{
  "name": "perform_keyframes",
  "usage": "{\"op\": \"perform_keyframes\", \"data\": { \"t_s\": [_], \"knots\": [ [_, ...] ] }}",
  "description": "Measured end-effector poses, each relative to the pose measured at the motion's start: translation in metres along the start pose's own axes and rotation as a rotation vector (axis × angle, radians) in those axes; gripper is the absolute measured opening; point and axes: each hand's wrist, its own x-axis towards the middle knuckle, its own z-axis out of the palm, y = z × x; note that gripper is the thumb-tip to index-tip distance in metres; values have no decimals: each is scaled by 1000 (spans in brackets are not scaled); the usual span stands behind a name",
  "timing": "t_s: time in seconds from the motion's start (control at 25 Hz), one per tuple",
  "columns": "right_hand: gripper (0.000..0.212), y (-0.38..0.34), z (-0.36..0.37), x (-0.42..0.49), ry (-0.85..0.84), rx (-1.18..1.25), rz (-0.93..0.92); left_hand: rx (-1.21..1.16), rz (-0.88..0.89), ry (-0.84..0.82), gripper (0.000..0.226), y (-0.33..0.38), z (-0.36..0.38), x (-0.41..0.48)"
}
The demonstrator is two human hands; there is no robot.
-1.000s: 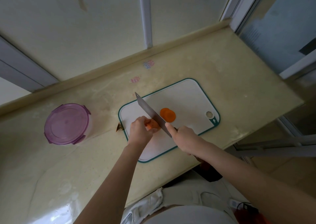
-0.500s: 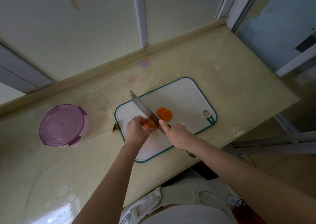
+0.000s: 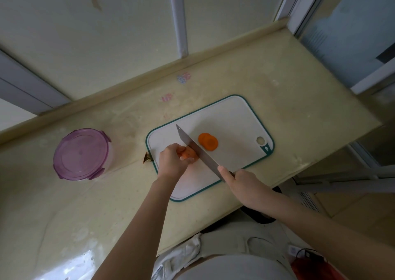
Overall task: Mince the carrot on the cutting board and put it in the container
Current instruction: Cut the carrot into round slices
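Cream surface (image 3: 277,91), white cutting board (image 3: 230,117) on it, and the carrot (image 3: 188,154) lies at the board's left end, left hand (image 3: 171,162) with its grip curled round it. The cleaver (image 3: 199,152) stands against the cut end, right hand (image 3: 241,183) gripping the handle. Carrot slices (image 3: 208,142) lie just beyond the blade. The purple-lidded container (image 3: 82,153) sits off the board, well left.

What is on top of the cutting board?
On the cutting board lie overlapping carrot slices and a carrot piece held by the left hand, with the knife, gripped by the right hand, against it. The hand covers much of that piece.
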Motion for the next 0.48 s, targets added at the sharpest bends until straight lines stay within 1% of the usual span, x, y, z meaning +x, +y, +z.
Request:
{"op": "perform_keyframes", "data": {
  "t_s": [0.32,0.48],
  "knots": [
    [59,3,10,10,16,6,12,12,-14,-2,36,1,1,1],
    [55,-8,12,27,-17,39,-73,23,-14,8,37,1,3,-1]
  ]
}}
